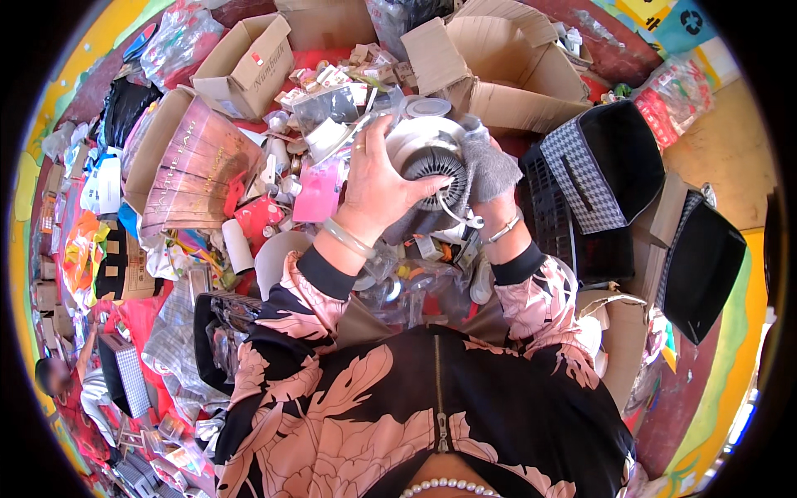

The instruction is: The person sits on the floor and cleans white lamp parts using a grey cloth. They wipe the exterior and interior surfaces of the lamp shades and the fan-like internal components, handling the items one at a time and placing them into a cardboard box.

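Floral sleeves (531, 303) frame both hands. Left hand (378, 187): fingers spread, pressed on a round white fan (427, 158) with dark grille. Right hand (490, 170), in a grey glove, clasps its other side. Fan held above a clutter heap (324, 116), between cardboard boxes (498, 66) and black crates (614, 166).

Smooth white plastic on the round ribbed fan housing (432, 166), dark ribs matt. Fuzzy grey knit cloth (490, 166) pressed against it at right. Matt brown corrugated cardboard on the far boxes (506, 75). Glossy clear plastic wrap (415, 290) near. Woven houndstooth fabric on the right-hand bag (581, 174).
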The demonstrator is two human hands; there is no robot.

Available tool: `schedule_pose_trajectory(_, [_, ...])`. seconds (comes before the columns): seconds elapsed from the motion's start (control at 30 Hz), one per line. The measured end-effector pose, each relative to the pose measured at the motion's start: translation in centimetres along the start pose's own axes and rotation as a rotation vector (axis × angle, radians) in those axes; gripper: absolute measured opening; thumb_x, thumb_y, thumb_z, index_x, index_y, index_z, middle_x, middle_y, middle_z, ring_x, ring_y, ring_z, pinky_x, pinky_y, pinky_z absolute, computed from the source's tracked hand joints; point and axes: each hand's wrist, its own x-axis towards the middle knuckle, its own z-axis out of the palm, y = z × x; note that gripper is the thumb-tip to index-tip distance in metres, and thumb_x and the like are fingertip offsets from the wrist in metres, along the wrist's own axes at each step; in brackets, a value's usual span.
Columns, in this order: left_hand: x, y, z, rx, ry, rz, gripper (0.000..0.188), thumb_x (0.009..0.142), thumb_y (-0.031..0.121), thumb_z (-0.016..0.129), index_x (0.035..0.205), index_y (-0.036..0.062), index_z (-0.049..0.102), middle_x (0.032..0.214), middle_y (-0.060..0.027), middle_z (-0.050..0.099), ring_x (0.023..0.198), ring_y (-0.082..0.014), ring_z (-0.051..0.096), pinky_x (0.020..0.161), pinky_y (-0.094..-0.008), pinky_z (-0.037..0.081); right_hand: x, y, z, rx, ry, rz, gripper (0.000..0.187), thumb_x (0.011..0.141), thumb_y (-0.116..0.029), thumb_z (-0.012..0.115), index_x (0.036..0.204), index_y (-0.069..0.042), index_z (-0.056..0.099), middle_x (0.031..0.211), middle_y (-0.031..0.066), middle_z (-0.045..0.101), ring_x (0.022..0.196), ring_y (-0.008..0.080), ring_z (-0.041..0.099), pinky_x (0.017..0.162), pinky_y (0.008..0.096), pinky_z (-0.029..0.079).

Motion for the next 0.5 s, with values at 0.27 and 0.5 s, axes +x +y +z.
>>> schedule_pose_trajectory(0.27, [0.1, -0.8, 0.7, -1.092, -0.280, -0.601, 0.072, 0.067, 0.007, 0.077, 0.126, -0.0019, 0.038, 0.118, -0.0114, 0.052, 0.108, -0.0183, 0.051, 0.092, -0.0310, 0.043, 0.2, -0.1, -1.2, 0.224, 0.005, 0.081, 0.024, 0.093, -0.021, 0.049, 0.112, -0.006, 0.053, 0.097, 0.0049, 0.058, 0.089, 0.0180, 0.058, 0.079, 0.0313, 0.049])
schedule_pose_trajectory(0.5, [0.5, -0.9, -0.8, -0.681, -0.465, -0.265, 0.079, 0.057, 0.013, 0.083, 0.121, -0.0031, 0.040, 0.110, -0.0108, 0.055, 0.102, -0.0158, 0.053, 0.089, -0.0301, 0.043, -0.9, -4.9, -2.2, -1.240, -0.209, -0.275, 0.025, 0.084, -0.023, 0.058, 0.101, -0.006, 0.064, 0.090, 0.0118, 0.066, 0.079, 0.0214, 0.062, 0.070, 0.0299, 0.050])
